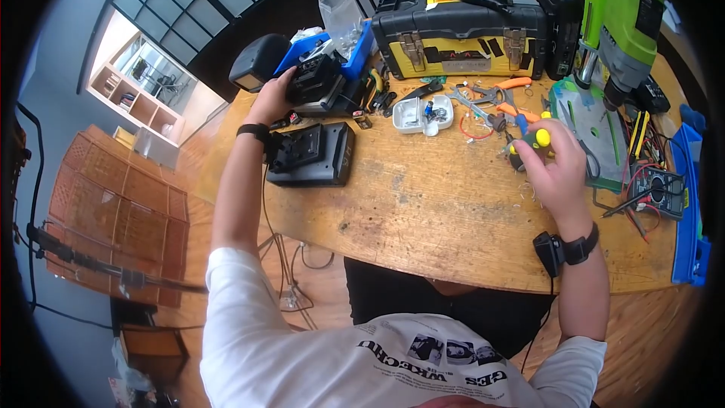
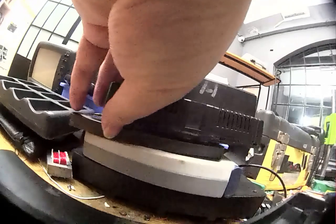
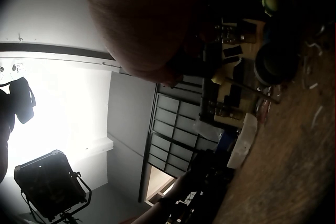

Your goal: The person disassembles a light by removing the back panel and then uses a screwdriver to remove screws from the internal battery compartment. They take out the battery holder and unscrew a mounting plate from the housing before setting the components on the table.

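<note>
At the back left of the bench, my left hand [image 1: 276,96] grips the end of a black device with vent slots [image 2: 210,121]. In the left wrist view its thumb is against the near edge and its fingers reach over the top. Beneath it lie a white-and-grey casing [image 2: 157,167] and a darker black base [image 2: 126,190]. On the right side, my right hand [image 1: 563,170] holds a screwdriver with a yellow-and-black handle [image 1: 542,137] above the bench. Its thin shaft [image 3: 252,90] shows in the dim right wrist view.
Nearer on the left lies another black device [image 1: 332,162]. A white parts box [image 1: 408,115] and orange-handled pliers [image 1: 513,83] lie mid-bench before a yellow-black toolbox [image 1: 461,57]. A green drill press [image 1: 634,23] and a multimeter [image 1: 658,190] stand right. A blue bin [image 1: 362,49] is behind the stack.
</note>
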### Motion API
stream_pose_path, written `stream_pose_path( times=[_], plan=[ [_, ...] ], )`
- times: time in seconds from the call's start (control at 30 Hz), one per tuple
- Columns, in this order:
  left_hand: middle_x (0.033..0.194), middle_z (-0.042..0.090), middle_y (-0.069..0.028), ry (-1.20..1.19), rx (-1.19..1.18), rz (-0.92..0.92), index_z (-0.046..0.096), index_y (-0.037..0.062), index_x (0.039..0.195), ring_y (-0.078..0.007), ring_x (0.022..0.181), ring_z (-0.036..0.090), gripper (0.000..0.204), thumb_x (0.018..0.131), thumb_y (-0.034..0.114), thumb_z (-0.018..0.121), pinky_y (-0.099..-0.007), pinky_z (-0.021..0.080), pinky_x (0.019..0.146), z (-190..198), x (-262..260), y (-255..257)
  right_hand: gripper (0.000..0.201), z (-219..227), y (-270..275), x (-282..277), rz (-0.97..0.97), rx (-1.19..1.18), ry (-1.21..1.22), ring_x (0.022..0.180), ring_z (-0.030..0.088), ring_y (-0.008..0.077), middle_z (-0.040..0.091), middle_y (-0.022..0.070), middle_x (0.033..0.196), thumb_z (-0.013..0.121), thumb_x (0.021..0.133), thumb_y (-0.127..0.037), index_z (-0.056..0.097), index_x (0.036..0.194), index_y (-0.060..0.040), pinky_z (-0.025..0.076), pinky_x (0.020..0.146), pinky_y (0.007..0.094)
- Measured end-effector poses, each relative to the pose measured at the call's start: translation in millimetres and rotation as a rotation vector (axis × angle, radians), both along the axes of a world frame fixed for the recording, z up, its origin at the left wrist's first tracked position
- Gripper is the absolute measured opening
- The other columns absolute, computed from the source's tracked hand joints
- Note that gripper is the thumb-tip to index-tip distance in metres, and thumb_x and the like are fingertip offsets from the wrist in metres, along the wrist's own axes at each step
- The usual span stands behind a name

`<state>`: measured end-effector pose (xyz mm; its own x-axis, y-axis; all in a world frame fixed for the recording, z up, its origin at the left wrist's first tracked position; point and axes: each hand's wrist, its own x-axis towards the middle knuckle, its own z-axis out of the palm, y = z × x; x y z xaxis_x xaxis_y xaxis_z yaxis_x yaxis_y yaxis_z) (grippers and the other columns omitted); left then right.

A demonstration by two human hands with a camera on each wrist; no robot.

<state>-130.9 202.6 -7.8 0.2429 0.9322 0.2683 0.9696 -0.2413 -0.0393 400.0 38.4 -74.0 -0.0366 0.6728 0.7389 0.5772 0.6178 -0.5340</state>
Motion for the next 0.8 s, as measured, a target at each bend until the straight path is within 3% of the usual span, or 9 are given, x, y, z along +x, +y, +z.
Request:
stream_pose_path(
  times=[0.1, 0.33, 0.43, 0.53, 0.63, 0.67, 0.8],
  plan=[
    [0.129, 0.068, -0.0252, -0.058, -0.091, 0.149, 0.043, 0.0154, 0.157, -0.0425, 0.12, 0.066, 0.091, 0.077, -0.001, 0.083, -0.0463, 0.053, 0.103, 2.2, 5.1, 0.0, 0.026, -0.5, 0.8, 1.4, -0.008, 0.021, 0.0, 0.084, 0.067, 0.0319, 0.068, 0.0165, 0.096, 0.08, 0.086, -0.011, 0.065, 0.106, -0.0007, 0.054, 0.073, 0.0368],
    [0.125, 0.07, -0.0256, -0.065, -0.031, 0.078, 0.04, 0.0187, 0.159, -0.0422, 0.118, 0.067, 0.092, 0.079, -0.001, 0.081, -0.0466, 0.053, 0.101, -12.0, -23.3, 8.4, 0.027, -1.4, 0.8, 1.1, -0.002, 0.032, -0.017, 0.088, 0.069, 0.0334, 0.069, 0.0169, 0.099, 0.08, 0.086, -0.011, 0.065, 0.106, -0.0003, 0.055, 0.076, 0.0373],
    [0.122, 0.07, -0.0264, -0.051, 0.002, 0.063, 0.039, 0.016, 0.159, -0.0425, 0.115, 0.068, 0.093, 0.077, 0.001, 0.082, -0.0468, 0.054, 0.1, -10.4, -18.7, 1.5, 0.027, -2.0, 1.6, -0.1, -0.009, 0.043, -0.015, 0.087, 0.069, 0.0323, 0.069, 0.0165, 0.099, 0.08, 0.086, -0.011, 0.065, 0.106, -0.0007, 0.054, 0.075, 0.0369],
    [0.12, 0.069, -0.0307, -0.098, -0.024, 0.175, 0.038, 0.008, 0.158, -0.0457, 0.115, 0.066, 0.091, 0.075, 0.0, 0.076, -0.0466, 0.053, 0.101, -7.6, -8.4, -5.3, 0.027, -1.4, 0.5, -0.1, -0.019, 0.019, 0.001, 0.083, 0.068, 0.0296, 0.069, 0.015, 0.097, 0.081, 0.085, -0.012, 0.066, 0.105, -0.0016, 0.054, 0.072, 0.0354],
    [0.12, 0.068, -0.0293, 0.0, 0.214, 0.132, 0.038, 0.0023, 0.156, -0.0457, 0.112, 0.066, 0.084, 0.081, 0.012, 0.073, -0.0472, 0.054, 0.098, -9.1, -0.7, -14.4, 0.026, -1.9, 1.9, 0.6, -0.027, 0.012, 0.014, 0.08, 0.066, 0.0267, 0.068, 0.0135, 0.096, 0.082, 0.085, -0.011, 0.066, 0.104, -0.0024, 0.052, 0.069, 0.0334],
    [0.121, 0.068, -0.0281, -0.029, 0.21, 0.154, 0.044, 0.0014, 0.152, -0.0442, 0.111, 0.066, 0.077, 0.082, 0.019, 0.073, -0.0471, 0.054, 0.098, -4.6, 10.2, -23.8, 0.026, -2.6, 3.0, 0.5, -0.028, 0.037, 0.012, 0.078, 0.065, 0.0254, 0.068, 0.0129, 0.095, 0.082, 0.085, -0.011, 0.067, 0.104, -0.0027, 0.052, 0.068, 0.0324],
    [0.122, 0.07, -0.0269, -0.071, 0.233, 0.205, 0.058, 0.0023, 0.141, -0.0419, 0.116, 0.066, 0.065, 0.082, 0.022, 0.078, -0.0461, 0.053, 0.101, -2.3, 26.3, -46.0, 0.026, -3.5, 1.4, -1.2, -0.027, 0.011, 0.011, 0.078, 0.065, 0.0245, 0.068, 0.0129, 0.096, 0.082, 0.084, -0.01, 0.067, 0.104, -0.0025, 0.051, 0.067, 0.0316]
  ],
)
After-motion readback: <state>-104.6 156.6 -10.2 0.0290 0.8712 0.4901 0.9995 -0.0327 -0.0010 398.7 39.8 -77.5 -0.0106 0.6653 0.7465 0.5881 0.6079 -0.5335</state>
